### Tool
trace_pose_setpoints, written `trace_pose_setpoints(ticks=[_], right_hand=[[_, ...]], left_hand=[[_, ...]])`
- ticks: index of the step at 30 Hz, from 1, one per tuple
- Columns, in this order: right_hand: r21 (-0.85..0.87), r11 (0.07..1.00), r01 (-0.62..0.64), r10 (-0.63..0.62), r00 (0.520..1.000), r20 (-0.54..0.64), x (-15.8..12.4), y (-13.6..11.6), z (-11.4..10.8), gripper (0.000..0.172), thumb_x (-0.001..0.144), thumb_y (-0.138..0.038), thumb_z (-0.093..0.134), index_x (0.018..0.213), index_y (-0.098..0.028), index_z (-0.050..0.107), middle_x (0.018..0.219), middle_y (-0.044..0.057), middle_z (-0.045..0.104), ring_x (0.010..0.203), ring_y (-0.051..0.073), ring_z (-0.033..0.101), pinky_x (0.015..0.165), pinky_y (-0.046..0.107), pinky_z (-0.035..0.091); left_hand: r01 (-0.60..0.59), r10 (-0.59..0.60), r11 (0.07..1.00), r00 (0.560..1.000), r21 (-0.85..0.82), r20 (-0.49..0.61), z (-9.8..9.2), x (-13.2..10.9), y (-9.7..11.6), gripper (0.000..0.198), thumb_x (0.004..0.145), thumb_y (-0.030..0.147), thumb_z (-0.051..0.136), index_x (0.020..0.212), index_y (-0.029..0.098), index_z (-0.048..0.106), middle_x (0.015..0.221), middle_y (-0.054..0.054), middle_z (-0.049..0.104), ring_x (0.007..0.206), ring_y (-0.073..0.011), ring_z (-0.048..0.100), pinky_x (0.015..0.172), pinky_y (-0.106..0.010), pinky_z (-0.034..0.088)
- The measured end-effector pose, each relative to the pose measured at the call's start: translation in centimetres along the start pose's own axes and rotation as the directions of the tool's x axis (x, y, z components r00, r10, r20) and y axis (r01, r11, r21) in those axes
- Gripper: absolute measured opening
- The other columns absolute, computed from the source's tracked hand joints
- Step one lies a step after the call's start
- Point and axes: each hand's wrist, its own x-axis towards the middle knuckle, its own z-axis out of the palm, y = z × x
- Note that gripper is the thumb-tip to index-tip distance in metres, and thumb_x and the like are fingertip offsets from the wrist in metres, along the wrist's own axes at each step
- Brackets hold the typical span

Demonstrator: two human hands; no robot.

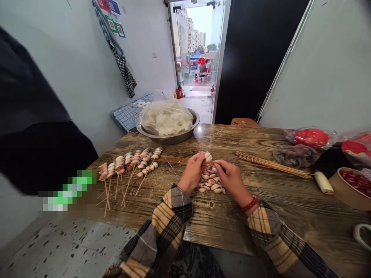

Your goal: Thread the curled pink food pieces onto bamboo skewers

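My left hand [191,172] is closed in a pinch on a pale meat piece [207,156], held just above a small heap of loose meat pieces [211,183] on the wooden table [261,193]. My right hand [230,178] is closed too, its fingers pressed together at the heap's upper right; what they grip is hidden. To the left lie several finished meat skewers [130,164], fanned out with their sticks pointing towards me.
A bundle of bare bamboo sticks [271,164] lies right of my hands. A metal basin [168,135] holding a plastic bag of white food stands at the back. Red bags [311,137], a grey cloth [295,155] and a brown bowl [349,191] crowd the right. A dark-clothed person [34,135] stands left.
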Motion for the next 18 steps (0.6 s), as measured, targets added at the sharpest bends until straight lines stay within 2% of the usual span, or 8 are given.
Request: trace_pose_setpoints(ticks=[8,14,18], right_hand=[[-0.004,1.0,0.021,-0.021,0.999,0.024,-0.2,0.2,0.0,0.028,0.094,-0.031,0.044,0.097,-0.022,0.071,0.087,0.003,0.074,0.074,0.019,0.066,0.067,0.027,0.047],[0.004,1.0,0.013,-0.013,1.0,-0.018,-0.3,0.2,0.0,0.029,0.093,-0.03,0.044,0.101,-0.021,0.071,0.097,0.006,0.074,0.084,0.021,0.067,0.075,0.03,0.049],[0.007,1.0,-0.001,0.001,1.0,-0.002,-0.3,0.0,0.0,0.03,0.093,-0.029,0.043,0.102,-0.023,0.071,0.099,0.005,0.074,0.088,0.021,0.067,0.079,0.031,0.05]], left_hand=[[0.035,-0.016,0.963,0.997,0.266,-0.072,0.4,-0.5,-0.1,0.042,0.082,0.058,0.053,0.086,0.017,0.057,0.065,0.003,0.05,0.044,-0.0062,0.049,0.032,-0.013,0.028],[0.017,-0.008,0.988,0.998,0.15,-0.062,0.9,-0.4,-0.6,0.042,0.079,0.058,0.057,0.08,0.016,0.055,0.067,0.004,0.048,0.043,-0.0038,0.047,0.033,-0.013,0.031],[0.037,-0.03,0.994,0.997,0.104,-0.071,1.1,-0.4,-0.9,0.041,0.078,0.057,0.059,0.087,0.017,0.058,0.069,0.003,0.052,0.045,-0.0046,0.049,0.036,-0.014,0.034]])
